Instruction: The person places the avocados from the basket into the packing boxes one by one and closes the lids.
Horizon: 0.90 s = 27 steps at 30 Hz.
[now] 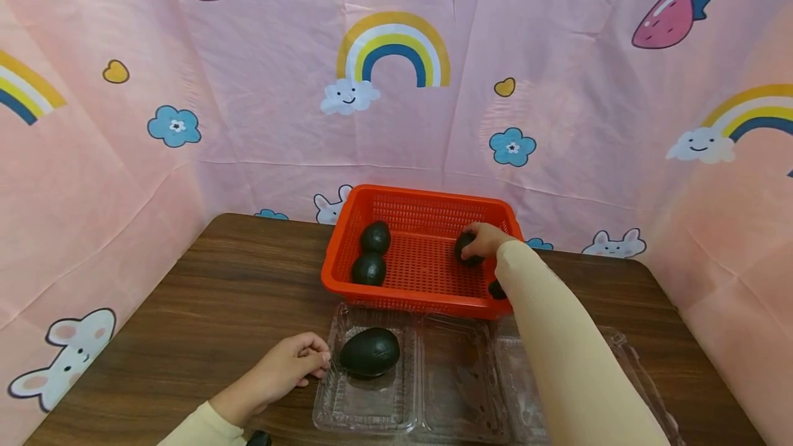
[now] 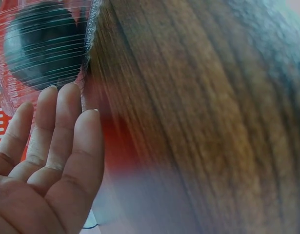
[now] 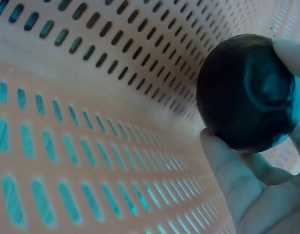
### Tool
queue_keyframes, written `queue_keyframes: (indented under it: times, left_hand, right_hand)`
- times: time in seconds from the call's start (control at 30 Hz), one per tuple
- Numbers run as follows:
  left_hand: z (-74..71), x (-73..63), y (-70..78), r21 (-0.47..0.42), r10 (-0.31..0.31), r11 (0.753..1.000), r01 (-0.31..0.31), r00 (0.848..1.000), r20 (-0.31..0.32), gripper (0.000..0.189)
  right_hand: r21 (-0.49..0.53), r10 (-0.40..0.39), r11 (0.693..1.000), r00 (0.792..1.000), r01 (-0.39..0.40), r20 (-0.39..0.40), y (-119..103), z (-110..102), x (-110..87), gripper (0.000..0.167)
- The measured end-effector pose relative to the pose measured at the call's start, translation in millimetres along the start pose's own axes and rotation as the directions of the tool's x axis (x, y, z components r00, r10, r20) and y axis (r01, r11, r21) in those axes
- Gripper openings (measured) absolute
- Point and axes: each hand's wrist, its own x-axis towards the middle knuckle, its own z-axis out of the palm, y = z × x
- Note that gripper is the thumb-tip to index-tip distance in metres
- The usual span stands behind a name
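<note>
Inside the right part of the red plastic basket [image 1: 421, 303], my right hand [image 1: 489, 239] grips a dark green avocado [image 3: 247, 92]. In the right wrist view the fingers and thumb lie around its sides, near the slotted basket wall. My left hand [image 1: 286, 365] is at the left edge of a clear plastic clamshell box [image 1: 365, 425], fingers loosely bent and holding nothing. One larger avocado [image 1: 369, 352] lies on its side in the box's left half. In the left wrist view, the fingertips are right at the box wall, with the avocado showing through it.
Two more avocados [image 1: 369, 269] sit along the basket's left side. The box's other half [image 1: 461, 377] lies flat to the right, with more clear plastic packaging [image 1: 520, 370] partly hidden beneath my right arm. A patterned pink cloth [image 1: 279, 88] surrounds the wooden table [image 1: 248, 281].
</note>
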Motion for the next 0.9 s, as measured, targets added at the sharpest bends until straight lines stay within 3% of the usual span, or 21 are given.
queue_keyframes:
  times: [0.5, 0.9]
  left_hand:
    - [-0.3, 0.0, -1.8, 0.011, 0.000, 1.000, 0.000, 1.000, 0.001, 0.022]
    - [0.5, 0.3, -2.4, 0.032, -0.008, 0.999, 0.009, 1.000, -0.019, 0.022]
  right_hand:
    - [0.046, -0.101, 0.994, 0.994, 0.103, -0.045, -20, -21, -23.6, 0.066]
    - [0.059, -0.124, 0.990, 0.989, 0.129, -0.080, -34, -35, -38.1, 0.067]
